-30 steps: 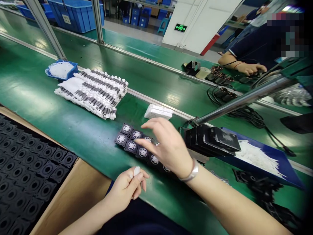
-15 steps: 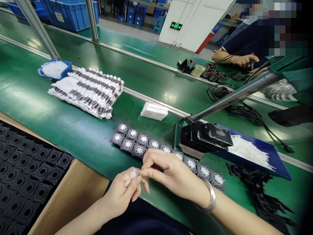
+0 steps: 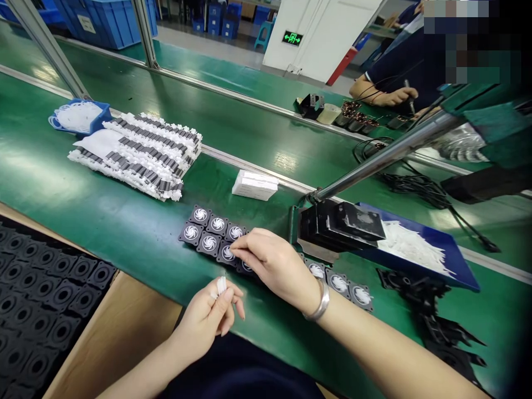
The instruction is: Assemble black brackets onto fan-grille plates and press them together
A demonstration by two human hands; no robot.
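Note:
My left hand is closed on a small bunch of white strips, which stick up between thumb and fingers. My right hand is pinched, its fingertips at a black square fan frame with a white swirl-shaped centre. Whatever lies between those fingertips is too small to make out. Two rows of such frames, among them a fan frame at the far end, run across the green bench. My right hand and wrist hide the middle of these rows.
Black frames fill a carton at left. A striped stack, a blue scoop bin and a white block stand behind. Right: black metal blocks, a blue tray of white strips, a slanted pole. Across, a person's hand holds a tool.
My right hand has left my left hand and reached forward to the fan frames. My left hand keeps its white strips. The view has shifted slightly.

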